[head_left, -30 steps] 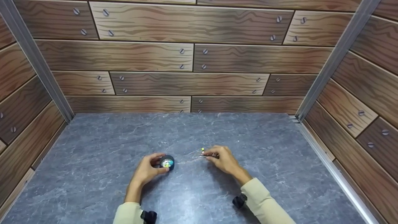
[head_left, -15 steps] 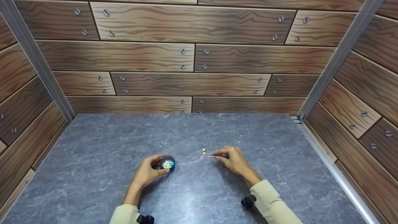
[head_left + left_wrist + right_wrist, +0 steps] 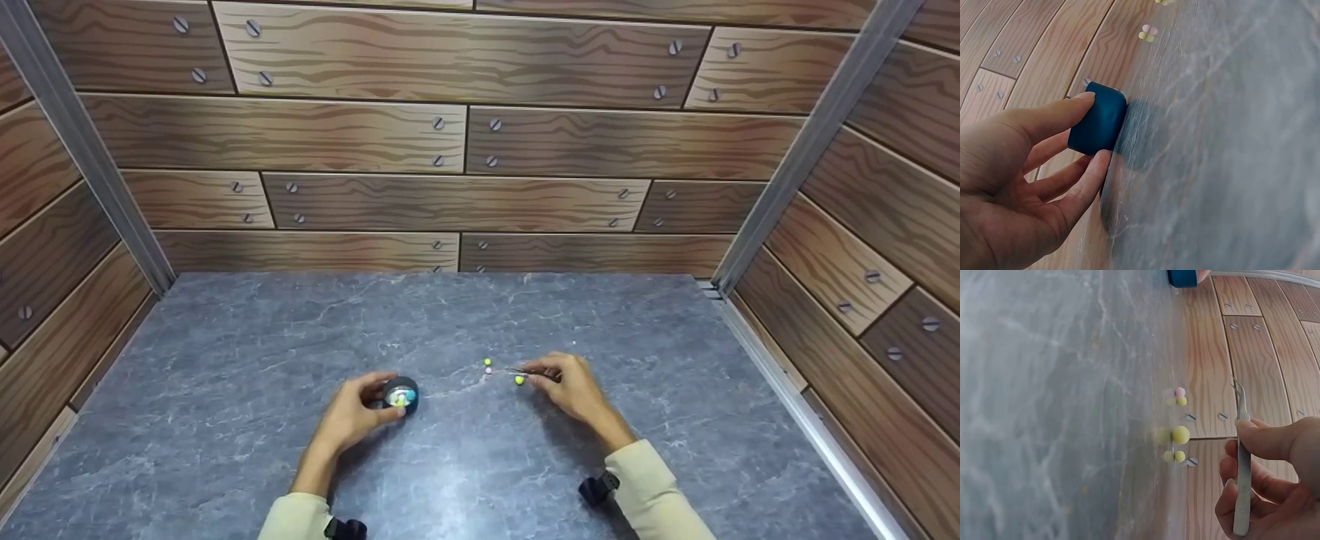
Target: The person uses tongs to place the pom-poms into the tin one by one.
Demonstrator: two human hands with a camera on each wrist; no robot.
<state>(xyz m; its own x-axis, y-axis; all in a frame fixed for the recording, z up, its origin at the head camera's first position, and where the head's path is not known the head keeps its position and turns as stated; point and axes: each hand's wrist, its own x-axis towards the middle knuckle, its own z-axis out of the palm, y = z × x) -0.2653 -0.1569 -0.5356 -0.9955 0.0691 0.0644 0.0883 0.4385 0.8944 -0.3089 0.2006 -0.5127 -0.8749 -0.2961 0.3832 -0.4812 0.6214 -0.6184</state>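
The right hand (image 3: 571, 386) has drawn back to the right over the past second, and a larger yellow ball (image 3: 1180, 435) now shows just beside it, where none is visible half a second earlier. The left hand (image 3: 352, 411) stays in almost the same place.

The right hand's fingers close in a pinch round slim metal tweezers (image 3: 1243, 495), whose bent, fine tips stand slightly parted. The left hand's fingers curve round a dark blue cup (image 3: 1098, 121), with the thumb on one side and fingertips on the other. Inside the cup lie small balls (image 3: 403, 397) in blue, yellow and white.

Between the hands, nearer the right, a pink ball (image 3: 1180, 392) and a small yellow ball (image 3: 1181, 401) sit side by side on the grey marbled worktop (image 3: 247, 360). Another small yellow ball (image 3: 1179, 456) rests near the larger one.

Pale sleeves (image 3: 296, 517) and black wrist cameras (image 3: 598, 489) frame the scene, backed by plank-patterned walls (image 3: 465, 60) and metal posts (image 3: 94, 146).
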